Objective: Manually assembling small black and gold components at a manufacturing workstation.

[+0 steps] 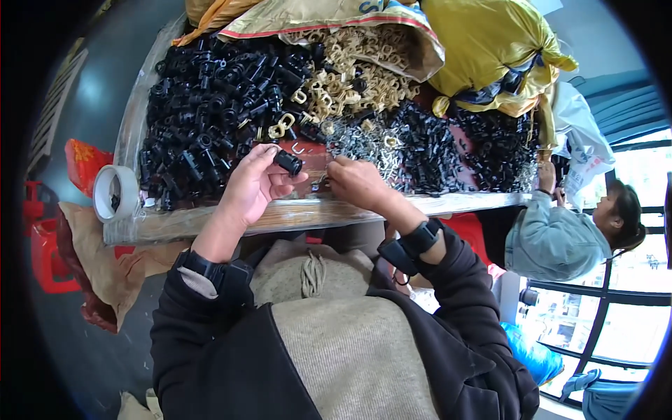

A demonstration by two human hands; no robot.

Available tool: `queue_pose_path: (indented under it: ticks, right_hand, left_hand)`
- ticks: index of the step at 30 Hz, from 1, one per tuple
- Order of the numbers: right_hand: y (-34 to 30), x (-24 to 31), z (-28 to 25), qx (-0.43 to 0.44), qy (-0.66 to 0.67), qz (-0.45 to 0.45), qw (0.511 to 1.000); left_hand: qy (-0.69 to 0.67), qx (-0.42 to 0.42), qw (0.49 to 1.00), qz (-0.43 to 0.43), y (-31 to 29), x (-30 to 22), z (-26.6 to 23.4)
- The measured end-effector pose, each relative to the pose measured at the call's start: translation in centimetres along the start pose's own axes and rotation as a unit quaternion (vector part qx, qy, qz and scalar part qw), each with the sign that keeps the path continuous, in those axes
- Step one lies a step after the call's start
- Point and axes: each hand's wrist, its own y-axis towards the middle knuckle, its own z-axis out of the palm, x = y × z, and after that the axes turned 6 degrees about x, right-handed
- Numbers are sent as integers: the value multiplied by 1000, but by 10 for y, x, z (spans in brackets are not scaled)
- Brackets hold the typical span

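Near the front edge of the table, my left hand (246, 183) grips a short black cylindrical plastic fitting (288, 162) between thumb and fingers. My right hand (357, 183) is close by on the right, its fingertips pinched together over the tabletop. Whatever may be in that pinch is hidden or too small to name. A bent metal clip (298, 148) lies just beyond the fitting. Past my hands are heaped black plastic fittings (203, 105) on the left, beige ring-like clips (343, 91) in the middle and small silvery metal pieces (367, 147) nearer me.
Small black parts (427, 150) are heaped to the right. A tape roll (116, 194) stands at the left front corner. An open woven sack (336, 21) and a yellow bag (490, 49) are at the back. A co-worker (556, 231) sits at the right end.
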Motion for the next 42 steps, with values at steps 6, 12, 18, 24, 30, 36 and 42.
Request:
queue_pose_path:
  ticks: [6,12,18,24,30,36,42]
  right_hand:
    - [1,3,13,-35,50,7,998]
    - [2,-26,2,-96,238,-20,966]
    - [-4,-30,-22,47,625,152,764]
    - [-1,-19,-10,13,649,84,756]
    - [-12,-20,-1,30,659,28,751]
    - [-24,-22,0,-30,651,32,757]
    - [-27,-20,-8,-153,402,-17,902]
  left_hand:
    - [-63,-19,997,-43,-2,7,-1]
    - [-36,7,998,-49,16,13,2]
    - [135,-14,990,-21,27,14,26]
    - [367,-2,930,10,32,19,40]
    - [460,-35,885,63,34,39,38]
    - [440,-31,896,55,42,49,42]
    - [363,-64,929,8,47,50,44]
